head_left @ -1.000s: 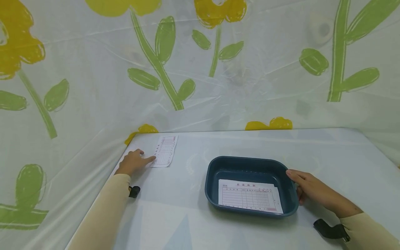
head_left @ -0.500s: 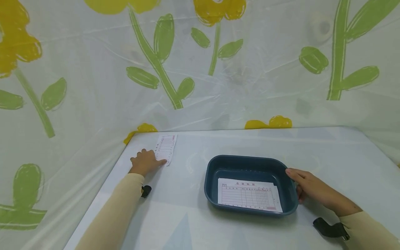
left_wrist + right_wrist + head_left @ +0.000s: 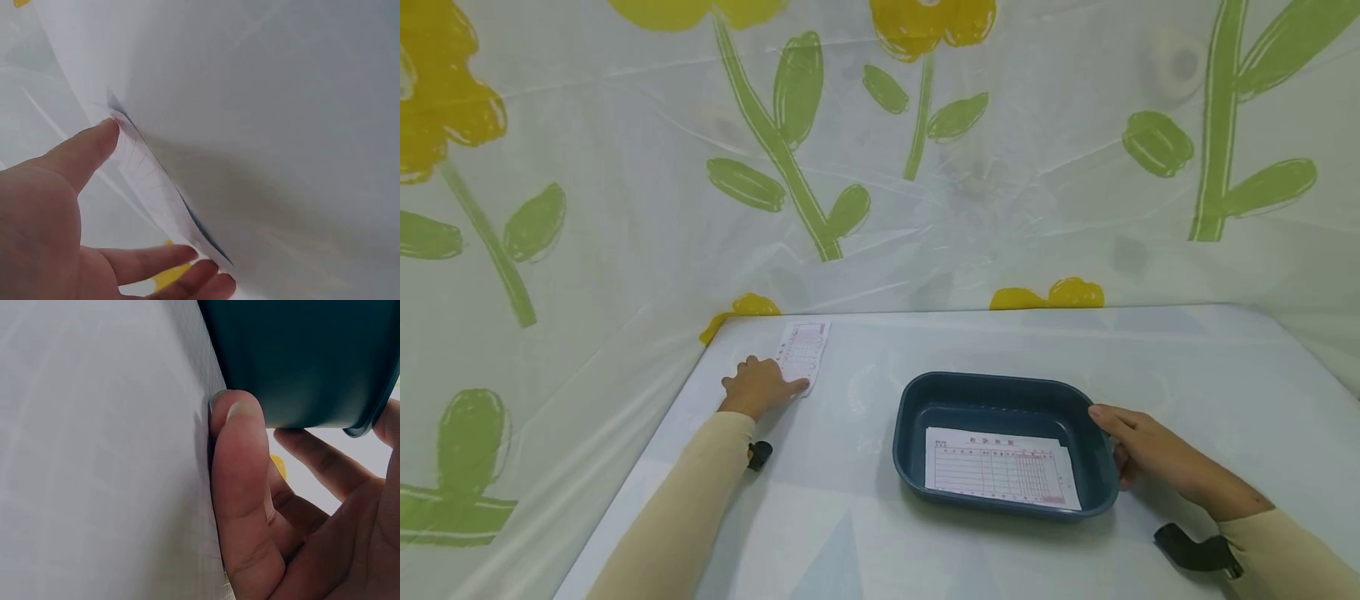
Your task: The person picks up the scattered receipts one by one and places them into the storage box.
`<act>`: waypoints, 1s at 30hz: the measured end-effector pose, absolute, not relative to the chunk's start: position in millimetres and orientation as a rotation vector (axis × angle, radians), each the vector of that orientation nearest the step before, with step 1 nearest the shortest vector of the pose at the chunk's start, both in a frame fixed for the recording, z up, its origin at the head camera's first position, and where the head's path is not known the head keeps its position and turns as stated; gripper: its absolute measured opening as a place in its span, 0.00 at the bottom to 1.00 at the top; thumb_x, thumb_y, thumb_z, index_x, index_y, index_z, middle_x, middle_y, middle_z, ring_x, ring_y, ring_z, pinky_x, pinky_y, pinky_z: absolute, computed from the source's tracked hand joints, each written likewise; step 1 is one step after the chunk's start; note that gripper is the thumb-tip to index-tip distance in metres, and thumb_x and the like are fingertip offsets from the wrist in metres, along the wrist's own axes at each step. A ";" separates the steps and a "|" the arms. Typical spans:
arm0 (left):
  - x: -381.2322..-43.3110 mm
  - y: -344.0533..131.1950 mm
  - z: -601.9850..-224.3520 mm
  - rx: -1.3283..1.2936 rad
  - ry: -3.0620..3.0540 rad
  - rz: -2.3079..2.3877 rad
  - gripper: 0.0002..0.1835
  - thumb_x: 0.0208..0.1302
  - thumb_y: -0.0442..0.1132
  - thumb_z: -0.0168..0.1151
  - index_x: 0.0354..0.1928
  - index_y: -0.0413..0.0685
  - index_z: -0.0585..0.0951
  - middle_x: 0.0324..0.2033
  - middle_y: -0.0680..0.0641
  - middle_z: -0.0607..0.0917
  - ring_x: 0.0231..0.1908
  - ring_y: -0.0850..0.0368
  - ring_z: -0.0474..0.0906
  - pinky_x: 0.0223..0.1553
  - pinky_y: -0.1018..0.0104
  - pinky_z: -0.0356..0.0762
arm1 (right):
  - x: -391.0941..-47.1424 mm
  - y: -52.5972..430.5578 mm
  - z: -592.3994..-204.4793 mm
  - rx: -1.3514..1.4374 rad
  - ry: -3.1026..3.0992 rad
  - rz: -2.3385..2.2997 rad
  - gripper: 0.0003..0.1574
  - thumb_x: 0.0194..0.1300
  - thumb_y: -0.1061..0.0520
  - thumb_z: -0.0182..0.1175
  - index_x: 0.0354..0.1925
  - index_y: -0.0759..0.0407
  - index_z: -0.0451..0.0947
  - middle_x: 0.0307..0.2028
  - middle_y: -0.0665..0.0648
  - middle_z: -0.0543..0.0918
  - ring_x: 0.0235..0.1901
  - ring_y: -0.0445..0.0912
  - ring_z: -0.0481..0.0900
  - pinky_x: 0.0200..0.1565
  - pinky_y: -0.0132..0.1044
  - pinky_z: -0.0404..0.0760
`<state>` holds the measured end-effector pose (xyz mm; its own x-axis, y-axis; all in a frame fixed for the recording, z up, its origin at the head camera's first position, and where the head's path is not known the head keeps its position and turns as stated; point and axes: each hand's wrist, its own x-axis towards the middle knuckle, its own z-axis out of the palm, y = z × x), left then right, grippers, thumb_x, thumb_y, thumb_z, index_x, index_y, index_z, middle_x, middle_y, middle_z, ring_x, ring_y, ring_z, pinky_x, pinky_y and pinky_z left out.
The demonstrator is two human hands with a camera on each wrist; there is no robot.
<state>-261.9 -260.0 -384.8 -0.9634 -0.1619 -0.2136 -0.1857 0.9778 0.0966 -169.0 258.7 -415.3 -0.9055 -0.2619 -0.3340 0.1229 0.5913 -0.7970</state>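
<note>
Near the far left of the table lies a white receipt slip (image 3: 805, 346) printed with a red grid. My left hand (image 3: 758, 387) is on it, the thumb at its near right corner and the other fingers spread along its left side. In the left wrist view the slip (image 3: 147, 169) curves slightly up off the cloth between thumb and fingertips. My right hand (image 3: 1150, 450) holds the right end of a dark blue plastic tray (image 3: 992, 390), thumb on the rim and fingers against the outer wall (image 3: 306, 369). Several receipt slips (image 3: 1000, 468) lie stacked inside the tray.
A white cloth covers the table (image 3: 850, 450). Behind and to the left hangs a curtain (image 3: 970, 242) with yellow flowers and green leaves. Black wrist devices (image 3: 1198, 552) sit at both sleeves.
My left hand has moved right and onto the slip, its thumb passing over to the slip's near right corner. The right hand and tray stay in place.
</note>
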 end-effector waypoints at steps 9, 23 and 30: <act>-267.5 -253.8 -389.8 -0.247 2.935 0.162 0.43 0.62 0.68 0.57 0.56 0.30 0.75 0.49 0.29 0.72 0.53 0.35 0.66 0.55 0.31 0.64 | -170.1 257.7 -416.5 -0.118 2.421 -1.249 0.46 0.80 0.37 0.37 0.75 0.72 0.50 0.24 0.56 0.77 0.24 0.50 0.78 0.30 0.40 0.80; -275.3 -249.6 -390.5 -0.256 2.916 0.457 0.39 0.61 0.53 0.69 0.66 0.41 0.65 0.57 0.33 0.75 0.54 0.38 0.70 0.60 0.34 0.62 | -167.8 258.5 -414.2 -0.109 2.422 -1.248 0.46 0.80 0.37 0.37 0.75 0.73 0.50 0.24 0.56 0.78 0.23 0.50 0.79 0.31 0.40 0.79; -277.8 -253.9 -389.7 -0.300 2.834 0.647 0.40 0.67 0.47 0.64 0.74 0.41 0.58 0.69 0.34 0.69 0.63 0.36 0.68 0.66 0.34 0.60 | -169.0 258.2 -414.6 -0.101 2.422 -1.247 0.46 0.80 0.37 0.37 0.75 0.73 0.50 0.23 0.56 0.78 0.24 0.51 0.79 0.31 0.40 0.80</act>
<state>-277.8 -253.9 -389.7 -0.9553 -0.1487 -0.2554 -0.2448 0.8822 0.4022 -169.0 258.2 -414.6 -0.9122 -0.2476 -0.3264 0.1219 0.5964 -0.7934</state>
